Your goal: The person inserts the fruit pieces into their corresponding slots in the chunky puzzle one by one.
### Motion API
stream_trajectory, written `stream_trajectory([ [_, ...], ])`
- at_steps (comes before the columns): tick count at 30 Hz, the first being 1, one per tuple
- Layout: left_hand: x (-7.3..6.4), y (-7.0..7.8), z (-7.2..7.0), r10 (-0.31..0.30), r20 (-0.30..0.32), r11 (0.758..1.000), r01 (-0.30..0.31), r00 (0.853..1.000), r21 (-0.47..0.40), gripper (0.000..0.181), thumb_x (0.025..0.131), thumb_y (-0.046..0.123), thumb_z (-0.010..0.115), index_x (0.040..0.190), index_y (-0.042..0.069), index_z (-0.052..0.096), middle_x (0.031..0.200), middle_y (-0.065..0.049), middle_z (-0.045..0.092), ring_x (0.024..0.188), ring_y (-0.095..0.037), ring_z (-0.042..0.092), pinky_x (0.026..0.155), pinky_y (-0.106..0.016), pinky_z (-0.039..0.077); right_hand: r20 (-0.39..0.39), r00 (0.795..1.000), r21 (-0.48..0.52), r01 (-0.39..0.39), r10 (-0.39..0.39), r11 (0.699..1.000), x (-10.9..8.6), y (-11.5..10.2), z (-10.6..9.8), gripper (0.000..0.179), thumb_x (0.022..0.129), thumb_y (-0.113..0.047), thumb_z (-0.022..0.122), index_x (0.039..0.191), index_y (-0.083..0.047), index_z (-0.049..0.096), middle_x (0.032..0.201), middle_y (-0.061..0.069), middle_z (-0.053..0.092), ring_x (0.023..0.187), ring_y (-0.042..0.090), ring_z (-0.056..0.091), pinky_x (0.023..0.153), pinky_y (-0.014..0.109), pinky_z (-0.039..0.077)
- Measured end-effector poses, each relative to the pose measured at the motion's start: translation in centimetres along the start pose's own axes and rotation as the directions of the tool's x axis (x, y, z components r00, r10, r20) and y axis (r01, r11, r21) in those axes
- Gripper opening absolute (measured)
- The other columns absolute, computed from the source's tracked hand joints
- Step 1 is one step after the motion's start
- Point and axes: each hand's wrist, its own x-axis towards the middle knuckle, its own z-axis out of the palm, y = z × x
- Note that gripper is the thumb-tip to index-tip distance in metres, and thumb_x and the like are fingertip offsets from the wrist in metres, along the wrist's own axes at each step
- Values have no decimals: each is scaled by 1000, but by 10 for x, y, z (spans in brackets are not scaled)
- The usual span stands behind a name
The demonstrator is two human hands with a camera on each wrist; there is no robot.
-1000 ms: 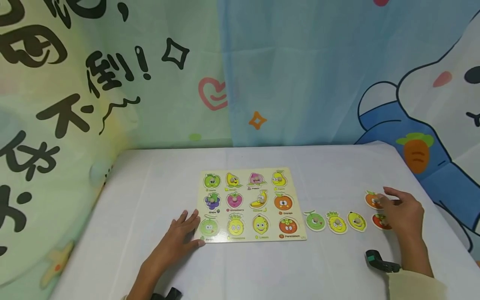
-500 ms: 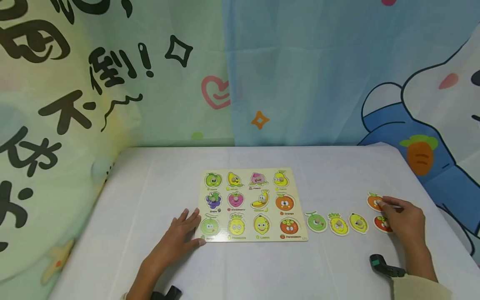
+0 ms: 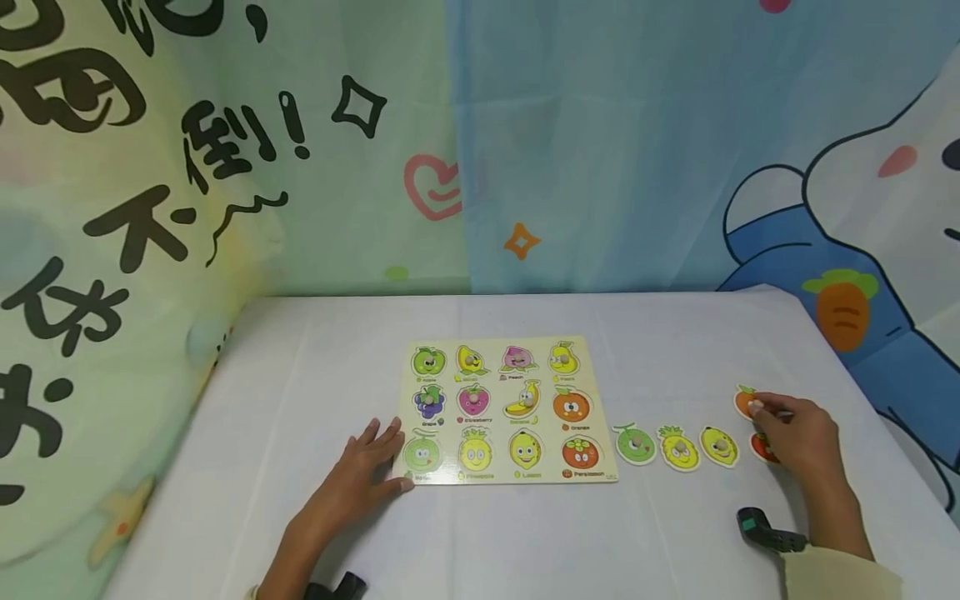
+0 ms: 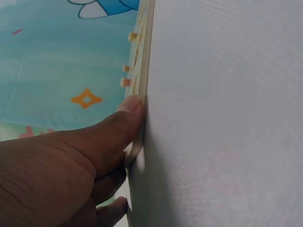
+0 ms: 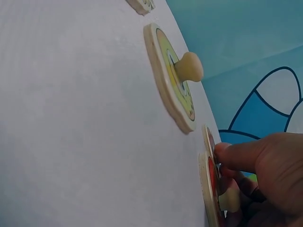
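My left hand (image 3: 369, 468) rests at the near-left corner of the fruit puzzle board (image 3: 497, 490), fingers along its left side and thumb against its front edge. In the left wrist view, the thumb (image 4: 130, 106) presses that edge. On the right, my right hand (image 3: 804, 435) pinches the orange puzzle piece (image 3: 742, 400), partly covering it. Its knob is hidden by the fingers. Just below lies the persimmon piece (image 3: 762, 448), partly under the hand; its wooden knob (image 5: 229, 200) shows beside the fingers in the right wrist view.
Between board and right hand, a melon piece (image 3: 635, 446), a pineapple piece (image 3: 678, 450) and a lemon piece (image 3: 718, 447) lie in a row. A white cloth covers the table (image 3: 540, 546). A printed curtain (image 3: 585, 167) hangs behind the table's far edge.
My right hand has lowered and its fingers have drawn together on the orange piece, covering more of it. The left hand stays at the board; the head view has shifted slightly.
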Motion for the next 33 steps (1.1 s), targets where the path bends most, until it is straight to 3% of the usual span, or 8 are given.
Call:
stream_trajectory([
  [6,-1,2,0,-1,-8,1000,1,1000,2,73,77,27,82,139,2,52,152,-6,38,144,-35,20,114,-57,14,0,1000,-43,-6,6,999,1,-2,0,41,100,-23,55,127,8,57,113,28,53,93,39,52,63,35,51],
  [13,-1,2,1,7,1,1000,-7,1000,-1,73,78,27,81,139,2,51,152,-5,38,144,-35,20,114,-57,14,-14,1000,-50,4,-4,999,-5,-12,-7,43,100,-25,56,128,9,55,112,28,53,93,39,52,59,31,49],
  [18,-2,0,0,15,1,1000,-15,1000,4,72,78,27,81,139,1,52,152,-5,37,144,-36,20,114,-58,15,-15,998,-24,67,-67,997,-10,-24,-11,48,100,-31,55,129,8,55,116,29,53,98,42,51,59,33,50],
  [23,-2,1,-1,12,6,1000,-12,1000,2,72,78,26,81,139,1,52,152,-5,36,144,-37,20,113,-59,14,-15,988,-26,152,-152,988,-13,-36,-12,48,100,-32,57,127,7,56,117,29,55,99,42,50,68,45,54],
  [27,-1,2,0,12,5,1000,-12,1000,3,73,77,26,82,139,1,52,152,-6,37,144,-37,20,113,-60,15,-2,975,-16,224,-224,974,-17,-50,-11,45,100,-30,57,126,6,58,116,27,57,97,40,52,73,50,52],
  [33,-2,0,1,14,-4,1000,-14,1000,4,72,78,26,81,139,1,52,152,-6,37,144,-36,20,114,-58,14,41,945,16,323,-323,946,-24,-74,-4,40,98,-29,60,122,3,62,110,23,62,92,32,55,75,45,50],
])
